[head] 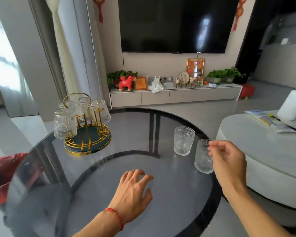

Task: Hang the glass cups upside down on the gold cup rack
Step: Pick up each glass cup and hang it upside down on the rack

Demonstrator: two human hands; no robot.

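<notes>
The gold cup rack (92,147) with a dark green base stands at the back left of the round glass table (126,134). Several ribbed glass cups (65,124) hang upside down on its posts; one gold post (98,117) on the near right is bare. Two more glass cups stand upright at the table's right. My right hand (227,161) pinches the rim of the nearer cup (202,159) and wraps its right side. The other upright cup (184,141) stands free just left of it. My left hand (133,192), a red string on its wrist, rests spread on the tabletop.
A red-lined bin (2,177) sits below the table's left edge. A pale round table (263,151) with papers and a white roll (291,105) stands close on the right. A TV cabinet (174,96) with ornaments lines the far wall.
</notes>
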